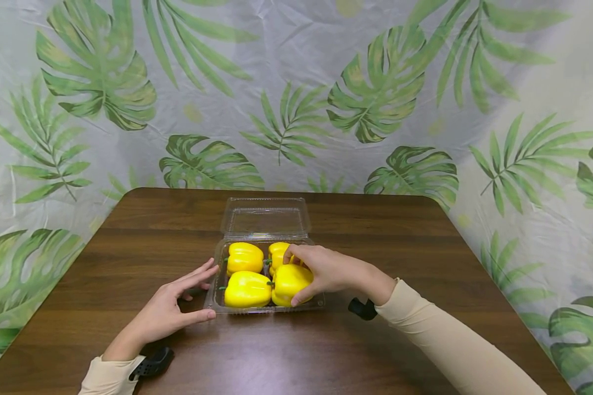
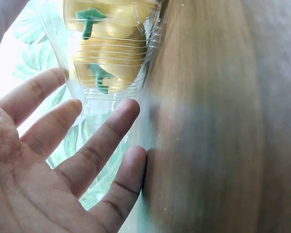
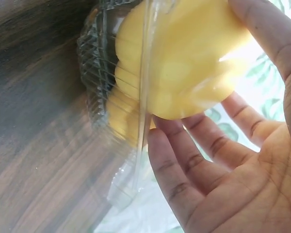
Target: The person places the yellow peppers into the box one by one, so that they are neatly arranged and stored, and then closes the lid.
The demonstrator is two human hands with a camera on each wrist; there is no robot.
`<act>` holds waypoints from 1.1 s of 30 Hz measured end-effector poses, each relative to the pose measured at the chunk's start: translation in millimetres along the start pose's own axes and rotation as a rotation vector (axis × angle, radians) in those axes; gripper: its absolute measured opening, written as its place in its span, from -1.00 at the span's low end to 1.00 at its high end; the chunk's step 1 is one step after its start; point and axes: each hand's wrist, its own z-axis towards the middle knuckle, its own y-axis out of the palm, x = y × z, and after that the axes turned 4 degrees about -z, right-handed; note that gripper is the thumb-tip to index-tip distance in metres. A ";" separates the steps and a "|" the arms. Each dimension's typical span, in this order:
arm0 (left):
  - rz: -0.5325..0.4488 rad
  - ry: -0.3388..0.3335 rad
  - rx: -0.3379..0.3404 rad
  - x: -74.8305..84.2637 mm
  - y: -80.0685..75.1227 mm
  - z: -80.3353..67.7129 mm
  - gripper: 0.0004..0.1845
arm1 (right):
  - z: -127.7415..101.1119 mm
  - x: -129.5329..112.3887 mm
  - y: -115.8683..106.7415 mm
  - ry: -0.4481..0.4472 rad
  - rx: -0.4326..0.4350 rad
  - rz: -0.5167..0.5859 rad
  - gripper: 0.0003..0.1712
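A clear plastic clamshell box sits on the table with its lid folded back. Several yellow bell peppers with green stems lie in it in two rows. My right hand grips the front right bell pepper, thumb on its near side and fingers around the far side. The back right pepper is partly hidden behind that hand. At the box's left side, my left hand rests its spread fingers and thumb by the rim. The left wrist view shows fingertips right at the plastic wall.
The dark brown wooden table extends around the box on all sides. Behind it hangs a pale cloth printed with green leaves. Black straps sit on both wrists, below beige sleeves.
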 end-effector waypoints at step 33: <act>-0.001 -0.001 0.002 2.0 -0.5 -0.2 -0.11 | 1.2 4.5 0.2 -0.084 -0.040 -0.045 -0.34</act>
